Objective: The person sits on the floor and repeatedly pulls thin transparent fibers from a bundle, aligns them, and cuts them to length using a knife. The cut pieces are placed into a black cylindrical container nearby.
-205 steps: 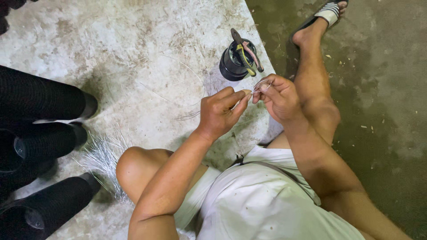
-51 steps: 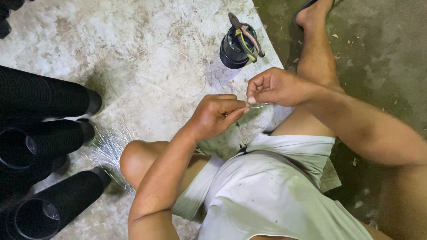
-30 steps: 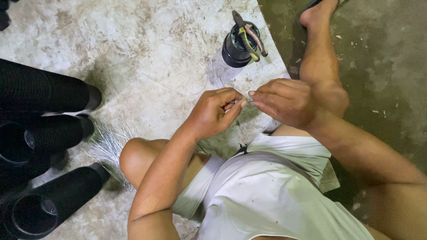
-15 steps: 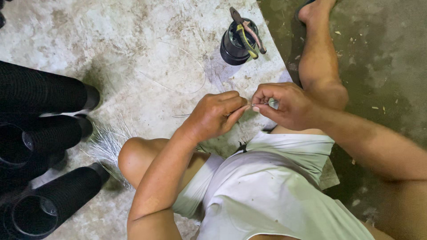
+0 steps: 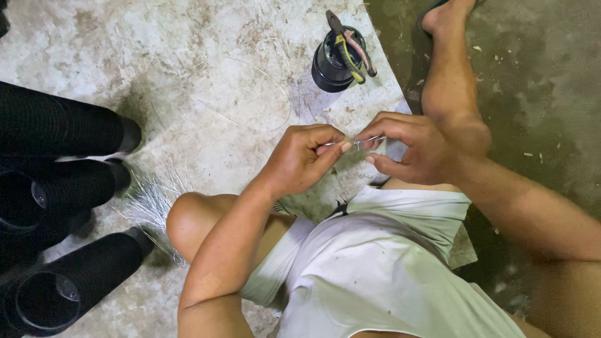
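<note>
Floor (image 5: 188,75), pale mottled concrete, carrying black ribbed tubes (image 5: 56,131) at left and dark cup of pliers (image 5: 341,59) ahead. Person sitting, knees bent. Left hand (image 5: 300,159) and right hand (image 5: 416,150) meeting above lap, both grips pinching thin wire (image 5: 357,143) taut between fingertips. Twisting step seemingly underway; next move calling for firm pinch, small wrist roll. Loose wire bundle (image 5: 150,200) lying beside knee.

We see thin shiny metal wire (image 5: 358,143), a glossy black plastic cup (image 5: 332,62), matt ribbed black plastic tubes (image 5: 59,125), a rough mottled concrete floor (image 5: 206,56), and soft matt white cloth shorts (image 5: 375,275).
</note>
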